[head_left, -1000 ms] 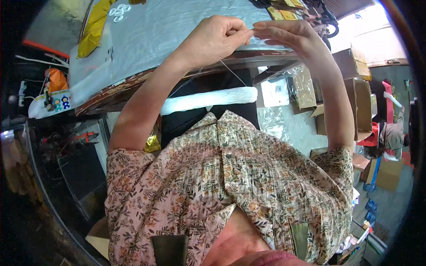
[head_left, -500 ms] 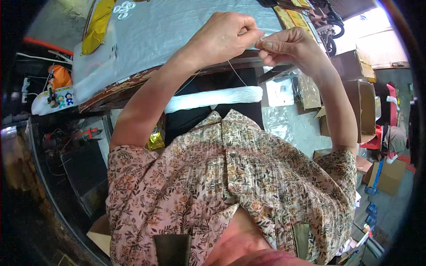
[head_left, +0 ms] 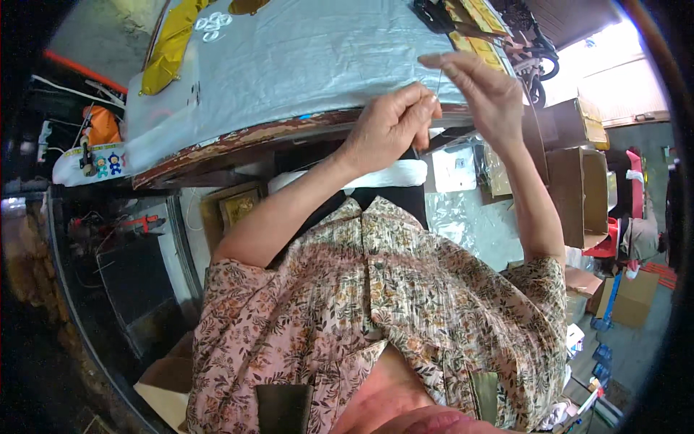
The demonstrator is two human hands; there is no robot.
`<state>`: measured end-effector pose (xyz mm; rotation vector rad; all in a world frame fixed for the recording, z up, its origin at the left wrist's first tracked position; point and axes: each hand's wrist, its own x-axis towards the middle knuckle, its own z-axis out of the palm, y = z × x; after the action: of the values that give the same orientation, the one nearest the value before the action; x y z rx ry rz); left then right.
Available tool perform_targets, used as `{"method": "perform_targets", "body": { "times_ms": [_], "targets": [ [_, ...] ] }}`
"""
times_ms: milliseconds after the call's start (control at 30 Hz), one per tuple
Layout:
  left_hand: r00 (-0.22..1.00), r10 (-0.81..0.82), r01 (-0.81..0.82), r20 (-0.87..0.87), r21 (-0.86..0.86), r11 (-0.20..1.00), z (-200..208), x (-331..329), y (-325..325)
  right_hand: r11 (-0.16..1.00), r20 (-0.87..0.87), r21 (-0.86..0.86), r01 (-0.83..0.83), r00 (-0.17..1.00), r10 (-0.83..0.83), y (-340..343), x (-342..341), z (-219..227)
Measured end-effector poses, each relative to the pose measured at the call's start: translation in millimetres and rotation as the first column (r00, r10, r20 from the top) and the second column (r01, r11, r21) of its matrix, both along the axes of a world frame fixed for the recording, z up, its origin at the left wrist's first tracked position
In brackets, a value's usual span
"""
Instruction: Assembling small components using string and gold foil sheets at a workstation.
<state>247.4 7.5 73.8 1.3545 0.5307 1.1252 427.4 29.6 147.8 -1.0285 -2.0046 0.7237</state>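
While a fine thread (head_left: 439, 87) runs taut between them, both hands pinch it above the surface's near edge.
Thread looks light, limp, easily snapped; left hand (head_left: 390, 126) clenched on its lower end, right hand (head_left: 484, 90) pinching the top, over the grey-covered surface (head_left: 303, 58).

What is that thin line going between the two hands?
In the head view a thin thread runs from the left hand up to the pinched fingertips of the right hand. Behind it lies only the silvery sheet.
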Motion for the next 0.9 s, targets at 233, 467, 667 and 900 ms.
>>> {"method": "perform_targets", "body": {
  "times_ms": [233,467,667,900],
  "targets": [
    [0.988,-0.113,0.111,-0.107,-0.024,0.993,24,-37,12,0.996,0.185,-0.069,-0.059,0.980,0.071,-29,-4,5],
    [0.964,-0.222,0.231,0.148,-0.041,0.972,28,-28,5,0.778,-0.520,-0.467,-0.420,0.842,0.143,-27,-4,25],
    [0.990,-0.137,0.137,0.022,0.005,0.991,41,-26,-1,1.000,-0.054,0.015,0.028,0.998,-0.027,-18,-22,62],
    [0.973,-0.113,0.136,-0.203,0.099,0.986,54,-55,9,0.979,0.213,-0.202,-0.010,0.976,0.054,-48,-25,58]
  ]
}}
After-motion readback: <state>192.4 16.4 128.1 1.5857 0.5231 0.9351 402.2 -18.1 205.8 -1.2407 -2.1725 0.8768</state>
